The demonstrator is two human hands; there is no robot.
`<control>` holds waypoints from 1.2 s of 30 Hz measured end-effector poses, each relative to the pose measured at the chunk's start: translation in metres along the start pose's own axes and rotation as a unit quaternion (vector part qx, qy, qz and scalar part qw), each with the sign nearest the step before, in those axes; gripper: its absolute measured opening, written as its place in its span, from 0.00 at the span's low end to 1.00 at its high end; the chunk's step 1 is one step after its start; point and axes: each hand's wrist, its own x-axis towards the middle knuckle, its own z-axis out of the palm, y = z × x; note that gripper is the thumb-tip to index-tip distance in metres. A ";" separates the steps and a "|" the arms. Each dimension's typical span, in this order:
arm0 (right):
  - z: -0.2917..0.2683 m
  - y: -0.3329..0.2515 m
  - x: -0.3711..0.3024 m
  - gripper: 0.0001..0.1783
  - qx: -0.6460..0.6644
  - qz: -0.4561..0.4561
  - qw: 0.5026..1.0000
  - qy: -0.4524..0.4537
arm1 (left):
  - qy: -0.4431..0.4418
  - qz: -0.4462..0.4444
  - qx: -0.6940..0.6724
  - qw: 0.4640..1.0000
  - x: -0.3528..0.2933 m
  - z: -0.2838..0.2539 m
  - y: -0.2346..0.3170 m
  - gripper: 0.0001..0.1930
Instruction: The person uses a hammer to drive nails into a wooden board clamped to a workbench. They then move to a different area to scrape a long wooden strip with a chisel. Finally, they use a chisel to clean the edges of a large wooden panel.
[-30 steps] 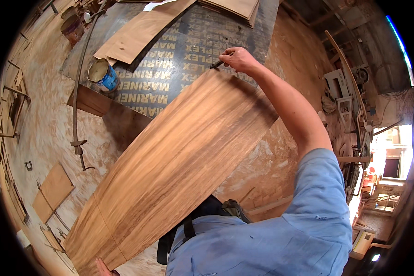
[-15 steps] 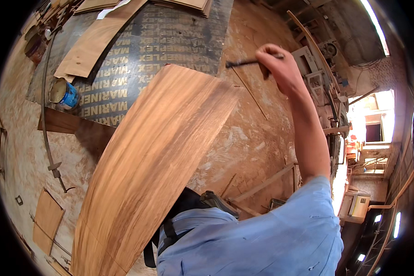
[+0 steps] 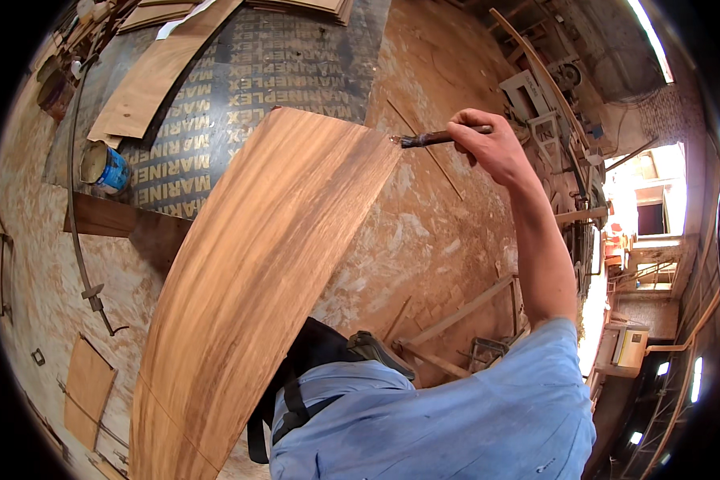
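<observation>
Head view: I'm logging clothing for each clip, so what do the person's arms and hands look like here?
Only the right hand shows: bare, no glove, watch or ring visible. The forearm is bare up to a short light blue sleeve of a work shirt. The left hand is out of view.

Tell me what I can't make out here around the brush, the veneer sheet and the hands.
- Left hand: not seen in the head view; the blue shirt fills the lower frame.
- Veneer sheet: its near end is cut off by the lower rim.
- Brush in the right hand: handle end hidden inside the fist; tip too small to tell if it touches the sheet's corner.
- Blue tin: contents too small to tell.
</observation>
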 end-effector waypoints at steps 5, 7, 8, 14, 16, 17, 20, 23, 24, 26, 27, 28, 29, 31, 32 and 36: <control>-0.004 -0.009 -0.010 0.09 0.044 -0.022 0.998 0.042 | 0.001 -0.017 0.015 1.000 0.001 -0.005 0.007 0.12; -0.002 -0.008 -0.013 0.09 0.041 -0.025 0.998 0.041 | -0.005 -0.025 -0.017 1.000 0.002 -0.005 0.007 0.12; -0.001 -0.006 -0.014 0.10 0.029 -0.022 0.999 0.033 | -0.009 -0.031 -0.033 0.999 0.000 -0.004 0.005 0.11; 0.018 -0.026 -0.007 0.09 0.048 -0.056 0.995 0.062 | -0.004 -0.033 0.007 0.999 -0.079 0.058 -0.069 0.26; 0.027 -0.019 -0.004 0.09 0.044 -0.069 0.996 0.026 | -0.011 -0.118 -0.044 0.992 -0.110 0.088 -0.093 0.28; 0.025 -0.012 -0.014 0.09 -0.008 -0.049 0.997 0.053 | -0.039 -0.105 -0.062 0.992 -0.091 0.087 -0.086 0.32; -0.015 0.011 -0.029 0.08 -0.041 -0.051 0.988 0.142 | -0.054 -0.076 -0.086 0.992 -0.060 0.075 -0.084 0.32; 0.024 -0.033 -0.030 0.09 -0.083 -0.103 0.984 0.123 | -0.009 -0.078 -0.132 0.988 -0.074 0.083 -0.082 0.27; 0.034 -0.045 -0.031 0.10 -0.069 -0.081 0.990 0.091 | -0.009 -0.061 -0.125 0.990 -0.080 0.088 -0.085 0.24; 0.057 -0.045 -0.018 0.10 -0.076 -0.155 0.983 0.062 | -0.025 -0.093 -0.106 0.990 -0.093 0.084 -0.081 0.27; 0.055 -0.039 -0.023 0.10 -0.098 -0.163 0.980 0.065 | -0.036 -0.084 -0.101 0.991 -0.084 0.087 -0.080 0.28; 0.053 -0.034 -0.027 0.10 -0.098 -0.144 0.983 0.051 | -0.044 -0.083 -0.088 0.992 -0.082 0.088 -0.080 0.30; 0.052 -0.025 -0.031 0.10 -0.117 -0.185 0.974 0.062 | -0.043 -0.069 -0.084 0.993 -0.078 0.091 -0.082 0.32; 0.050 -0.018 -0.038 0.10 -0.170 -0.232 0.956 0.062 | -0.039 -0.062 -0.083 0.994 -0.078 0.097 -0.085 0.32; 0.049 -0.016 -0.042 0.10 -0.203 -0.237 0.949 0.053 | -0.038 -0.060 -0.081 0.994 -0.079 0.098 -0.086 0.32; 0.034 -0.004 -0.045 0.12 -0.401 -0.279 0.871 0.054 | -0.051 -0.061 -0.082 0.993 -0.074 0.099 -0.083 0.31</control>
